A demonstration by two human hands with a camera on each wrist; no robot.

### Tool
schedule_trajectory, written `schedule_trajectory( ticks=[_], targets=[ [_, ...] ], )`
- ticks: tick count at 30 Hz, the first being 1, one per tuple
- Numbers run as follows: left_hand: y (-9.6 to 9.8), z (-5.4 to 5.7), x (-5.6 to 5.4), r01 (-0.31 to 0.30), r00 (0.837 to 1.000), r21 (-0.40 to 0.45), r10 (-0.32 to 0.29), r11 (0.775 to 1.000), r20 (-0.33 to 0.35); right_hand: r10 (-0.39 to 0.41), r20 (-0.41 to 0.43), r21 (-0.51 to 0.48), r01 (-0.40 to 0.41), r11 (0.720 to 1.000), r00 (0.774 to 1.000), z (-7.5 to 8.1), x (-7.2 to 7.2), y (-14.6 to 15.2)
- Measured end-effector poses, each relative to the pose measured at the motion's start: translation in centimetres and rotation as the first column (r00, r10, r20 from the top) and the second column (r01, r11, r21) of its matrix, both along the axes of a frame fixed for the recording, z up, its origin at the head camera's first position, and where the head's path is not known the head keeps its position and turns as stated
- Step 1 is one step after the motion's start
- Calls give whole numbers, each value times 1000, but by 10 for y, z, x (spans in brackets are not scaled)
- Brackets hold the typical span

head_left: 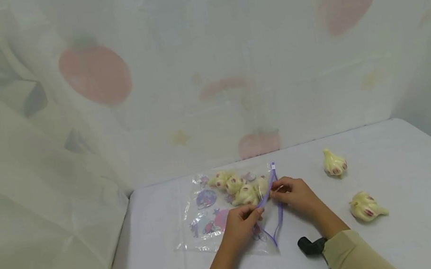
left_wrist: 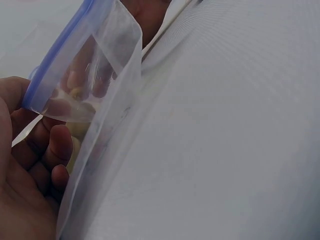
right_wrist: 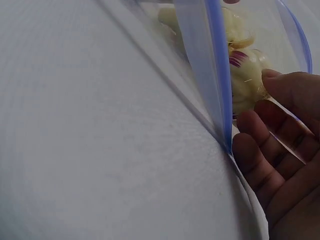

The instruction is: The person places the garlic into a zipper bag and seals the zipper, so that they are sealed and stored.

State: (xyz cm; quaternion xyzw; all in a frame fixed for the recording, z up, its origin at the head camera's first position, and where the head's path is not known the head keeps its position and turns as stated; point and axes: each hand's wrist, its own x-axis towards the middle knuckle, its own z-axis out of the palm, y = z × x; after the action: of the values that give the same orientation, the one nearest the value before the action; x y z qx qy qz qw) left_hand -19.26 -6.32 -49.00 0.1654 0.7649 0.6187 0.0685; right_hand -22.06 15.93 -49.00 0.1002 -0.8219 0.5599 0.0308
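Observation:
A clear zip bag with a purple zip and printed pictures lies flat on the table, its mouth spread toward the right. Several pale garlic bulbs with purple-red marks are inside it. My left hand pinches the purple zip edge between thumb and finger. At the mouth, my right hand holds the end of a garlic bulb between thumb and fingertips, with the purple strips on either side. The lower fingers lie against the near strip.
Two more garlic bulbs lie on the table to the right, one farther back and one nearer. A white cloth covers the table. A printed curtain stands along the back edge, with hanging cloth at the left.

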Motion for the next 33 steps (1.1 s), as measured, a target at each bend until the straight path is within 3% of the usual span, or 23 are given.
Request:
schedule_trajectory(
  ticks=[10, 17, 24, 33],
  targets=[
    [2, 1, 0, -9, 1000, -18, 10, 1000, 15, 106, 37, 104, -110, 988, 994, 1, 0, -4],
    [1, 26, 9, 15, 1000, -24, -15, 1000, 24, 160, 49, 181, -166, 969, 986, 2, 1, -8],
    [0, 1, 0, -1, 1000, 6, 1, 1000, 18, 191, 28, 181, -193, 964, 981, 4, 3, -11],
    [1, 0, -1, -5, 1000, -2, 5, 1000, 17, 55, 43, 132, -61, 989, 998, 4, 3, -10]
  ],
)
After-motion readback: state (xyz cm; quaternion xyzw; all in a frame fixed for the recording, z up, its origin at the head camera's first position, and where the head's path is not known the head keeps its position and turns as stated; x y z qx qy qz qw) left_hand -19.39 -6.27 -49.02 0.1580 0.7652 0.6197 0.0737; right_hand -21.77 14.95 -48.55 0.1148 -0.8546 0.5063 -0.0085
